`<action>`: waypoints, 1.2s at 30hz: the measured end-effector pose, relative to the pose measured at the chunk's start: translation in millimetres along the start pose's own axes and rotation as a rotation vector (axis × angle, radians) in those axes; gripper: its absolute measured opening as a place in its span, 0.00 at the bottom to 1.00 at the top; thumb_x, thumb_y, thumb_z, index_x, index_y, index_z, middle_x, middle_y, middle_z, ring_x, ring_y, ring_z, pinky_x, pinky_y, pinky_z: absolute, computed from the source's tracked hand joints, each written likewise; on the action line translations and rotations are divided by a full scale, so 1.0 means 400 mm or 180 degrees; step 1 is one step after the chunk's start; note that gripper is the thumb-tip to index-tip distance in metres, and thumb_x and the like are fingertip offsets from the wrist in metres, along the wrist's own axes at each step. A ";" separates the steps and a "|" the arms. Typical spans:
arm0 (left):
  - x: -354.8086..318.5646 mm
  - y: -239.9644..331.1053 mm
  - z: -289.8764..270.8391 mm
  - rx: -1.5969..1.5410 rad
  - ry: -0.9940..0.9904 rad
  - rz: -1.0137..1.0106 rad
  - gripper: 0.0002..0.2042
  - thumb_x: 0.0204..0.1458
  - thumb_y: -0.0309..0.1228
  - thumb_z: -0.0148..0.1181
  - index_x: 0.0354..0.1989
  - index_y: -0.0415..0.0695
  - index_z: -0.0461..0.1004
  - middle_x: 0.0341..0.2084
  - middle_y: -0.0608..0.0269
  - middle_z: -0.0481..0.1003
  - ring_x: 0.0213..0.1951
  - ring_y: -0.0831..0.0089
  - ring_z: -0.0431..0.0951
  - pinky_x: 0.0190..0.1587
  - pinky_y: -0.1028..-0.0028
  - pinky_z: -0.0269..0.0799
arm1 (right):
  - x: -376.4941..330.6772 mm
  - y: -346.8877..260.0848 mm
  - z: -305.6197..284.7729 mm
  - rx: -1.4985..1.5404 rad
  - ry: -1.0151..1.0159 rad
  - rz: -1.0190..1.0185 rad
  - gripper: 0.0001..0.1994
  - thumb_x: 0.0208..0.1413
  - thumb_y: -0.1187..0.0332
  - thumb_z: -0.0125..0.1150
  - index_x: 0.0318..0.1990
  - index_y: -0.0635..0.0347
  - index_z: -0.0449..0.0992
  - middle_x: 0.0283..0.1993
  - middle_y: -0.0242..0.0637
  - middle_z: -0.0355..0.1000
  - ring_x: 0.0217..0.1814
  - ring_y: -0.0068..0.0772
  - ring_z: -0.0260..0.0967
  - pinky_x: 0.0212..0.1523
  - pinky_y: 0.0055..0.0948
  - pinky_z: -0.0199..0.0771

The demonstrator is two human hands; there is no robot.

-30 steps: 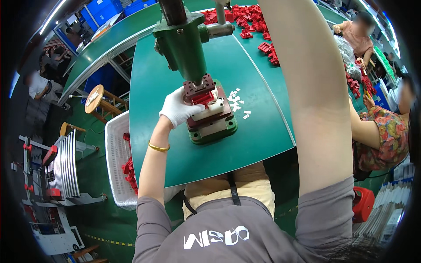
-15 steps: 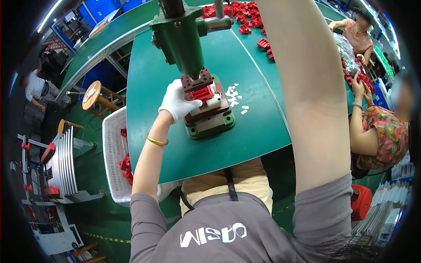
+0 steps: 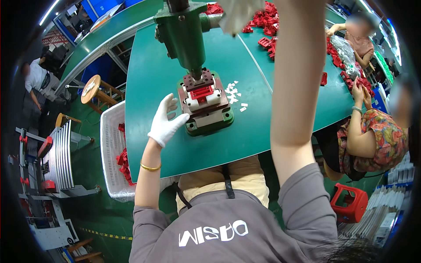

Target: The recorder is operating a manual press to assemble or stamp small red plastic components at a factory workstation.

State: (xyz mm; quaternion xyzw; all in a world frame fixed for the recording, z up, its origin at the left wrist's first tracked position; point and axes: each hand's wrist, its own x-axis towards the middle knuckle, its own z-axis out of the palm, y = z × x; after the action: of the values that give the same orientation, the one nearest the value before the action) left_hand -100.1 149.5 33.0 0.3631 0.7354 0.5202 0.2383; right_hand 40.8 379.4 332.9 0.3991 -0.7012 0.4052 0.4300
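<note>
A green hand press (image 3: 186, 44) stands on the green tabletop. In the white and dark-red fixture (image 3: 208, 105) at its foot lies a red plastic part (image 3: 201, 93), under the press head. My left hand (image 3: 166, 120), in a white glove, is just left of the fixture; thumb and fingers are apart and hold nothing. At the top, my right hand (image 3: 241, 15), also gloved in white, is smeared by motion beside the side shaft of the press. Its fingers cannot be made out. Small white pieces (image 3: 232, 93) are scattered right of the fixture.
Red plastic parts (image 3: 266, 22) are heaped at the far side of the table. A white basket (image 3: 107, 149) with red parts stands by the table's left edge. At the right sit two people, one holding red parts (image 3: 362, 83). A red stool (image 3: 349, 204) stands lower right.
My left hand has let go of the red part in the fixture and drawn back toward the lower left, opening. My right arm has shifted left and its gloved hand has come into view.
</note>
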 end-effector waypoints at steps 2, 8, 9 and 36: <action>-0.043 -0.019 0.000 -0.0016 0.0065 -0.0047 0.43 0.46 0.35 0.73 0.68 0.39 0.54 0.61 0.47 0.65 0.62 0.58 0.66 0.63 0.59 0.64 | -0.093 -0.006 0.166 -0.0983 0.3229 -0.1024 0.17 0.66 0.62 0.43 0.40 0.67 0.75 0.27 0.40 0.69 0.26 0.30 0.66 0.30 0.25 0.66; -0.116 -0.024 0.023 -0.0191 0.0262 0.0146 0.38 0.49 0.32 0.70 0.68 0.38 0.56 0.62 0.48 0.64 0.62 0.58 0.66 0.62 0.60 0.64 | -0.439 -0.161 0.238 -0.0292 0.1922 0.0201 0.08 0.57 0.64 0.55 0.35 0.59 0.67 0.34 0.41 0.73 0.36 0.34 0.72 0.60 0.47 0.64; -0.122 -0.025 0.027 -0.0216 0.0263 0.0152 0.37 0.50 0.32 0.69 0.67 0.38 0.56 0.62 0.48 0.64 0.62 0.59 0.66 0.62 0.60 0.64 | -0.460 -0.160 0.242 -0.0295 0.1940 0.0228 0.08 0.57 0.64 0.55 0.35 0.59 0.67 0.34 0.41 0.73 0.36 0.34 0.72 0.60 0.47 0.64; -0.147 -0.029 0.076 0.0131 0.0337 0.0274 0.32 0.51 0.32 0.67 0.64 0.39 0.62 0.59 0.55 0.66 0.60 0.63 0.68 0.61 0.63 0.66 | -0.550 -0.126 0.287 -0.0756 0.2093 0.0103 0.16 0.65 0.58 0.50 0.28 0.56 0.69 0.30 0.36 0.71 0.33 0.35 0.73 0.60 0.47 0.66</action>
State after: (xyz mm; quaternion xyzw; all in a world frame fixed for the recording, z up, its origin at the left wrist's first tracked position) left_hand -44.7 119.4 10.0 0.3712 0.7412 0.5332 0.1690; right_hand 123.1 303.4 105.9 0.1831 -0.5736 0.4344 0.6699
